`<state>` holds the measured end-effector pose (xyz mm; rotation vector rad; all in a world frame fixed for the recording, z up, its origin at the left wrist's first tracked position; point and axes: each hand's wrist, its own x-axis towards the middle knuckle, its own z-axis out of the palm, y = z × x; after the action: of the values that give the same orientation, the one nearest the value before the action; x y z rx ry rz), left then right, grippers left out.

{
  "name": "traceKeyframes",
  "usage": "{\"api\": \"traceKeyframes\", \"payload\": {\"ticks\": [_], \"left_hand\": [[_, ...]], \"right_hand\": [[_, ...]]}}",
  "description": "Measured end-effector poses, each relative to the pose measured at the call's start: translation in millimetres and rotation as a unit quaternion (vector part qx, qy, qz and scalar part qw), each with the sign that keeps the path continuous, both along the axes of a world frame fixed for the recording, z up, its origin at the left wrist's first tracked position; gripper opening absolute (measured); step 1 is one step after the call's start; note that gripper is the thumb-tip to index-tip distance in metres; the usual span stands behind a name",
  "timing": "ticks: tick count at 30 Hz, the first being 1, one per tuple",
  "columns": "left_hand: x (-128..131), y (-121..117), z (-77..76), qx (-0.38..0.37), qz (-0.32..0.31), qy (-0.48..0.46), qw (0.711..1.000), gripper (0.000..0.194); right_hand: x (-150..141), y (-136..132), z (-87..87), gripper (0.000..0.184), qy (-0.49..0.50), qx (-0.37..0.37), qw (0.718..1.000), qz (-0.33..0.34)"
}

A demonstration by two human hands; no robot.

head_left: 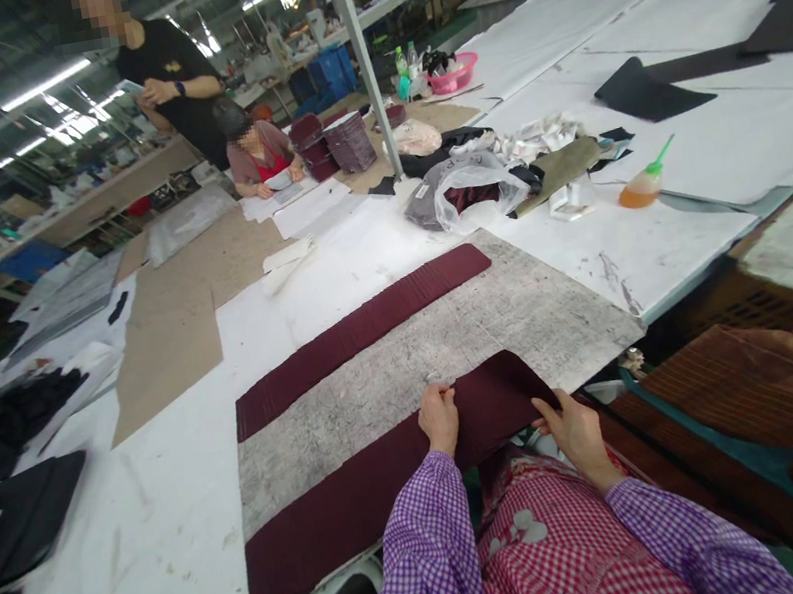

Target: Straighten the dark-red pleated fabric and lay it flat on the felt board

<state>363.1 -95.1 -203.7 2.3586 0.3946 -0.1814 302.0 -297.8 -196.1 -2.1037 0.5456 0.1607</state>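
Note:
A long maroon fabric strip lies along the near edge of a scuffed grey board. Its right end is lifted and curves up off the board. My left hand pinches the strip's far edge near its middle, fingers closed. At the right end, my right hand grips a corner between thumb and fingers. A row of overlapping maroon pieces lies across the board's far side, apart from the strip.
A metal post rises from the table behind the board. Beyond are a plastic bag, a bottle of amber liquid and stacked maroon pieces. Black fabric items lie left. Two people are at the far side, one seated, one standing.

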Motion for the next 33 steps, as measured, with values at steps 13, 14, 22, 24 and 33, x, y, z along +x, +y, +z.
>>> {"api": "traceKeyframes", "payload": {"ticks": [13,14,22,24,33], "left_hand": [[-25.1,14.2,-8.9,-0.080,-0.050,-0.072,0.993,0.030],[-26.6,13.7,-7.6,-0.077,-0.069,-0.077,0.992,0.030],[-30.6,11.3,-4.1,-0.027,-0.170,-0.093,0.981,0.031],[-29.2,11.2,-3.9,-0.016,-0.175,-0.091,0.980,0.031],[-28.0,10.7,-5.6,-0.001,-0.175,-0.084,0.981,0.031]], "right_hand": [[1.4,3.7,5.5,0.020,0.016,0.017,1.000,-0.019],[1.4,3.9,6.3,0.020,0.019,0.020,0.999,-0.022],[10.0,-3.9,22.0,0.023,0.064,0.076,0.995,-0.032],[13.7,-10.7,26.2,0.023,0.069,0.079,0.994,-0.039],[25.0,-27.9,24.6,0.020,0.036,0.126,0.987,-0.090]]}}
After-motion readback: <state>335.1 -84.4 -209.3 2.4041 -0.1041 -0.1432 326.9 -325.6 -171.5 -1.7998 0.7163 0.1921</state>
